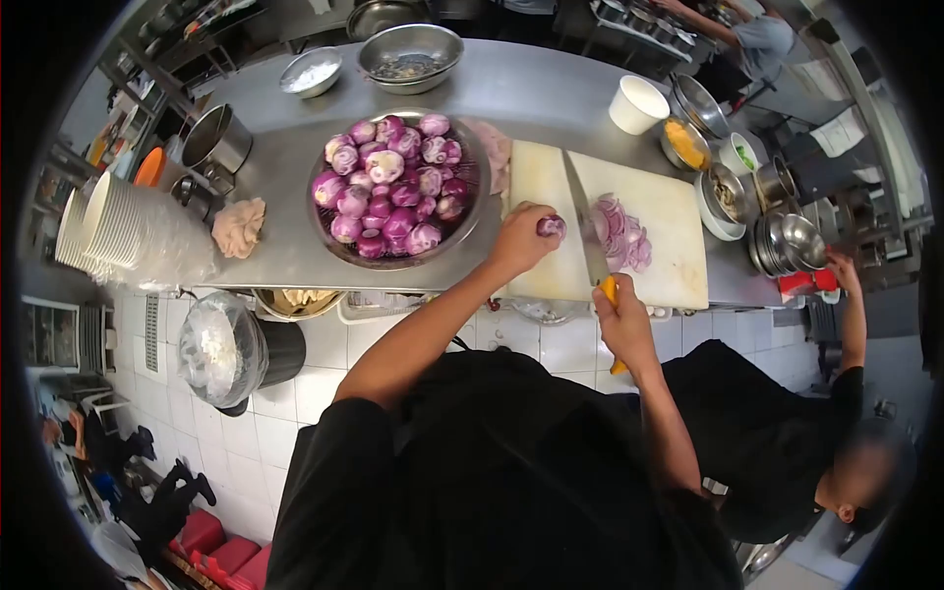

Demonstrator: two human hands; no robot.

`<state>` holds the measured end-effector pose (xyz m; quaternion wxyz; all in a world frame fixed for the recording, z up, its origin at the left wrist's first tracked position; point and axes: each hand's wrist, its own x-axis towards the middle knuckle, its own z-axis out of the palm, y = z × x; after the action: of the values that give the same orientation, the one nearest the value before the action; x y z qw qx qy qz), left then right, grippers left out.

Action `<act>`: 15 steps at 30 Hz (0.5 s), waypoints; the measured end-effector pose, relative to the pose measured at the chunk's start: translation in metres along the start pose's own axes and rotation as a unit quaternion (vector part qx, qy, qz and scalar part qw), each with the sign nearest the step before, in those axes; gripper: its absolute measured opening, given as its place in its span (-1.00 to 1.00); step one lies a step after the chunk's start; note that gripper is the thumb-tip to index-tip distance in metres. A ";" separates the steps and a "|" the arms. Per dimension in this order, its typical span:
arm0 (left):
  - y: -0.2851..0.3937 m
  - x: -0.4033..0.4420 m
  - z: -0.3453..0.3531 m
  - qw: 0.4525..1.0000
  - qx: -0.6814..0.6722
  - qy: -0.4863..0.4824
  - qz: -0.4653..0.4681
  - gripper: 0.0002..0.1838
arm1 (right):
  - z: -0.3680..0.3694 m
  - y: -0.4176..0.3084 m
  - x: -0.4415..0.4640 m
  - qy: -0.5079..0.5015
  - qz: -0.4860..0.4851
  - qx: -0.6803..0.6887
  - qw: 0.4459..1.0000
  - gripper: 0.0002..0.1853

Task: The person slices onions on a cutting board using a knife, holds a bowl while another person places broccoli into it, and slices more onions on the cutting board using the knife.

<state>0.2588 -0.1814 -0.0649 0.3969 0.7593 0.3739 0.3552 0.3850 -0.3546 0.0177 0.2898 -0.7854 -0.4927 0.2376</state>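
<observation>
On the white cutting board (pixel 678 275), my left hand (pixel 524 239) is closed around a purple onion (pixel 551 228), near the board's left side. My right hand (pixel 624 323) grips the yellow handle of a large knife (pixel 580 206), whose blade points away from me over the board. Sliced purple onion (pixel 621 234) lies in a loose pile just right of the blade. The held onion is left of the blade, apart from it. To the left of the board stands a round metal bowl (pixel 479 202) heaped with peeled purple onions (pixel 383 187).
Metal bowls (pixel 411 59) stand at the back. More bowls and a white tub (pixel 639 104) are on the right, stacked containers (pixel 118 221) and a crumpled cloth (pixel 239 228) on the left. A co-worker (pixel 787 433) in black reaches in at the right.
</observation>
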 end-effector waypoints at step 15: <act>-0.008 -0.010 0.008 0.989 -0.026 0.110 0.100 -0.77 | 0.000 -0.025 0.010 -0.082 0.001 -0.056 0.995 -0.72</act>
<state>0.2589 -0.1894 -0.0778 0.3357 0.7382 0.3283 0.4844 0.3732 -0.3363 0.0344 0.2040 -0.7787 -0.5264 0.2736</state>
